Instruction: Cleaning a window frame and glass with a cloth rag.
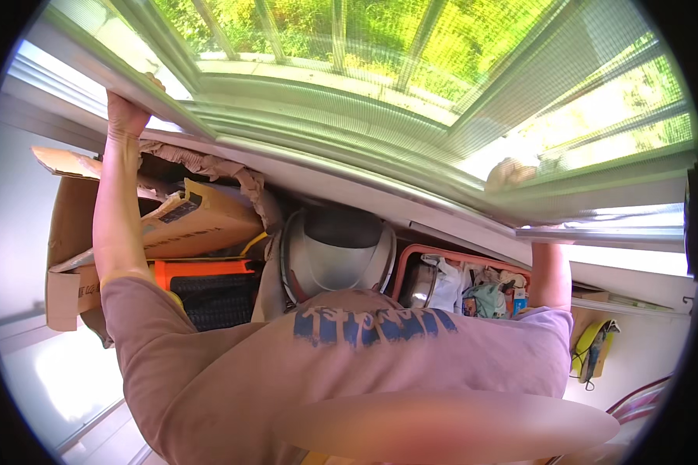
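A framed window screen with fine mesh (349, 119) spans the upper part of the view. My left hand (129, 113) grips the pale metal frame (180, 116) at its left end, with the fingertips over the upper side. At the right, my forearm passes behind the lower frame rail (593, 233). My right hand (509, 173) shows blurred through the mesh, on its far side, and seems curled. Whether it clasps the frame there is hidden. Both arms are raised and spread wide.
Below the sill (372, 200) stand an open cardboard box (203, 226), a black-and-orange case (212, 290), a rounded silver-and-black appliance (337, 256) and a pink bin (404, 261) of cloths and packets. Window bars (338, 35) and greenery lie outside. A yellow item (587, 349) hangs at right.
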`<control>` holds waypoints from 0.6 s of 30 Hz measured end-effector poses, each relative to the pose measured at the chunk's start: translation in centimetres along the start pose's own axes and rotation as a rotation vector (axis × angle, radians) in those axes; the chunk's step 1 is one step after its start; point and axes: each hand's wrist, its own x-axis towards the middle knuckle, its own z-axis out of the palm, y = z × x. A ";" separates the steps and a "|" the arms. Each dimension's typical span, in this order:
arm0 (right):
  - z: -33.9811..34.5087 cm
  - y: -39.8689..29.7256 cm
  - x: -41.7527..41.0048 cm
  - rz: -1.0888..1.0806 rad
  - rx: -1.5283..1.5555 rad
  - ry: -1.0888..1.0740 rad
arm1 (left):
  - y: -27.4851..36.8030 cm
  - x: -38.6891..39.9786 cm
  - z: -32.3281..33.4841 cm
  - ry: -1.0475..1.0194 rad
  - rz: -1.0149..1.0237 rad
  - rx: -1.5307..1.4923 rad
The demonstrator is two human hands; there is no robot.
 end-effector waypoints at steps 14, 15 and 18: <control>-0.4 1.0 2.4 -0.007 0.086 -0.049 | 1.0 4.7 -4.4 -0.390 0.175 0.315; -0.5 0.3 2.5 -0.022 0.067 -0.027 | -0.2 6.2 -3.9 -0.415 0.169 0.290; -0.3 1.8 4.9 -0.020 0.101 -0.039 | -1.4 7.0 -2.9 -0.319 0.293 0.227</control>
